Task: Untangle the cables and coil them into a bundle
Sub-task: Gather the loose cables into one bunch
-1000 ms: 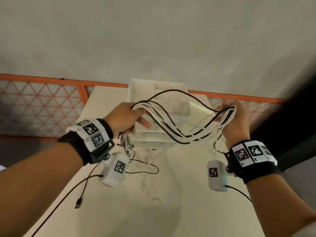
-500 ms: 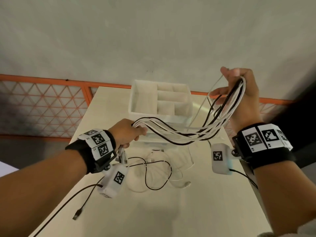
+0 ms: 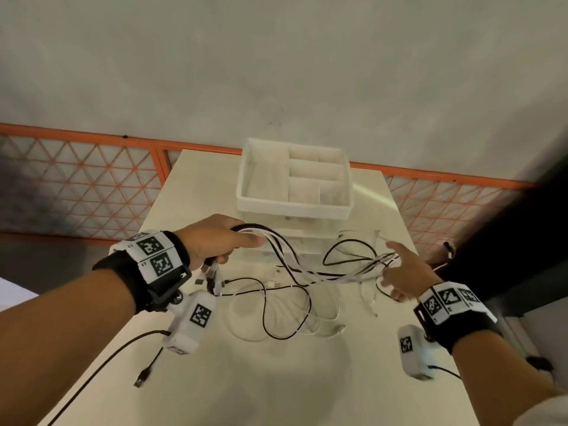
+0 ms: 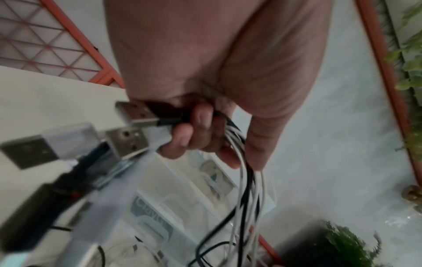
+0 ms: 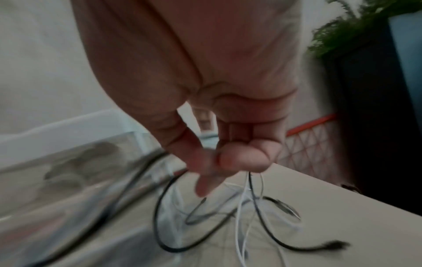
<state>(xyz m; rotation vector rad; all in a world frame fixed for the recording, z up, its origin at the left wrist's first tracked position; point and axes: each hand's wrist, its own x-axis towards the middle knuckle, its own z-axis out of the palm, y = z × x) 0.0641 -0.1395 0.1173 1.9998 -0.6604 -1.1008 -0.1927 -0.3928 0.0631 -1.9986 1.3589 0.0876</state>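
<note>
- Head view: left hand (image 3: 215, 241) is closed round one end of the cables (image 3: 307, 273), black and white strands together, held up above the table (image 3: 190, 186). Plugs (image 3: 209, 276) hang below the fist. Probably an anchor grip, keeping all the plug ends even for coiling.
- The strands sag across to the right hand (image 3: 399, 272), which reaches in with fingers spread among them; whether it actually pinches any is unclear here. Slack loops trail on the table below, black and white crossed over each other. Not yet a bundle.
- A white divided tray (image 3: 295, 207) sits at the far end of the table, on top of clear drawers.
- Left wrist view: fingers (image 4: 200, 117) curl tight on the strands; plugs stick out beside the knuckles, blurred.
- Right wrist view: heavy blur. Thumb and a fingertip (image 5: 239, 159) meet with thin white strands hanging just under them. Likely a light pinch, but I cannot tell for sure.
</note>
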